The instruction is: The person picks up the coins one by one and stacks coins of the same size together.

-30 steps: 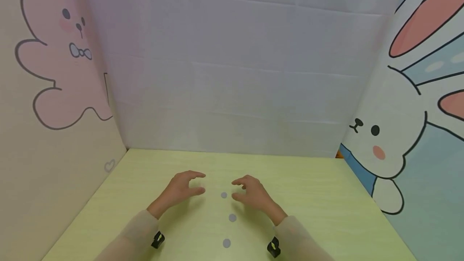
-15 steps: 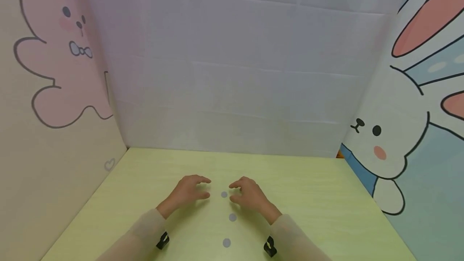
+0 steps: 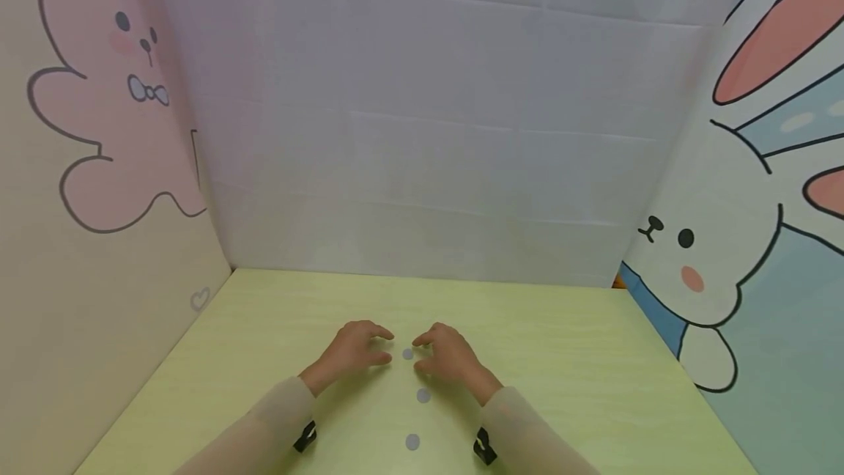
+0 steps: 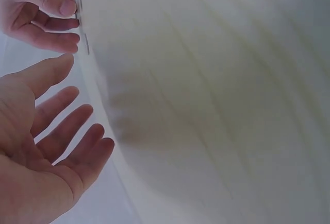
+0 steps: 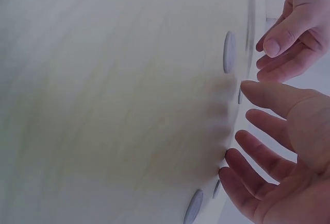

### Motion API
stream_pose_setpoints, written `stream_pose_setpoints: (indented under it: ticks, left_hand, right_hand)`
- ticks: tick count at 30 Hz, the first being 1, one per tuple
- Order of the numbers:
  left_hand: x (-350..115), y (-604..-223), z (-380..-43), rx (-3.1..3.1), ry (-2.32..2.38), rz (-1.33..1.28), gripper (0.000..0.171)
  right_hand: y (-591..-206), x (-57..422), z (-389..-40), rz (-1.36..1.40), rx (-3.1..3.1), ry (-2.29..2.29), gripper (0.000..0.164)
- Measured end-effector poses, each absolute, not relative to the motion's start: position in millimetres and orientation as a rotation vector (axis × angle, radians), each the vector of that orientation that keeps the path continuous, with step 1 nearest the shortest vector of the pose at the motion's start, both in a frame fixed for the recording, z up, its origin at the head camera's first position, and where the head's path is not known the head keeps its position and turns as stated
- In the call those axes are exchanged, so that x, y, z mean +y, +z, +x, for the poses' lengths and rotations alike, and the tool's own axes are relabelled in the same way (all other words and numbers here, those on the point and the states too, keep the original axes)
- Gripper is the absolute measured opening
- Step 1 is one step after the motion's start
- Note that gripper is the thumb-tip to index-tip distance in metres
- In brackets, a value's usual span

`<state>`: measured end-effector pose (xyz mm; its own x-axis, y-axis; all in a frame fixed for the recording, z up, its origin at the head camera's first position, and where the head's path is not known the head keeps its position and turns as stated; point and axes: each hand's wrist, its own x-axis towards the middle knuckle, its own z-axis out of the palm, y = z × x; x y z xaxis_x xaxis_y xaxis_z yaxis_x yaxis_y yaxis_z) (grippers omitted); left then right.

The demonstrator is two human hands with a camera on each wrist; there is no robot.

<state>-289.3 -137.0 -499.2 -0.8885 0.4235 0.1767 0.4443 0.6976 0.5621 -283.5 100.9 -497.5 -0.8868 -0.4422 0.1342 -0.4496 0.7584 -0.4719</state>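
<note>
Over the yellow table [image 3: 547, 358], my left hand [image 3: 356, 349] and right hand [image 3: 451, 354] face each other with a narrow gap between them. Fingers on both are relaxed and slightly bent, and neither holds anything. A flat grey disc [image 3: 407, 354] lies on the table near that gap, closest to the right fingertips. Two more grey discs, a middle one [image 3: 423, 395] and a front one [image 3: 412, 442], lie nearer to me between the forearms. In the left wrist view the left palm [image 4: 46, 183] shows with spread fingers. The right wrist view shows the right hand [image 5: 304, 147] above the table.
A pale wall sheet [image 3: 422, 123] rises behind the table. Side panels carry a pink cartoon animal [image 3: 132, 138] at left and a white rabbit [image 3: 719, 240] at right. Black clips, a left one [image 3: 305, 437] and a right one [image 3: 484, 447], sit by the sleeves.
Both hands have moved inward, narrowing the gap between them, and slightly toward me. The left has travelled further. The discs have stayed where they were.
</note>
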Motion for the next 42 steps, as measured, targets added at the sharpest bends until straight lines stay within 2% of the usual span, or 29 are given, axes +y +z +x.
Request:
stream_pose_setpoints:
  ticks: [8, 19, 31, 42]
  left_hand:
    - [-126.8, -499.7, -290.3, -2.892, -0.971, -0.720, 0.028]
    - [-120.5, -505.5, -290.1, -2.820, -0.910, -0.839, 0.017]
    - [-117.8, -506.8, -285.6, -2.777, -0.865, -0.825, 0.008]
    - [-125.5, -507.0, -285.3, -2.733, -0.850, -0.870, 0.006]
  right_hand:
    - [-499.8, 95.4, -283.5, 0.654, -2.958, 0.737, 0.026]
    - [-498.1, 89.2, -280.0, 0.662, -2.924, 0.734, 0.014]
    - [-502.3, 80.7, -276.6, 0.622, -2.892, 0.795, 0.006]
    - [-502.9, 73.9, -274.8, 0.685, -2.843, 0.808, 0.007]
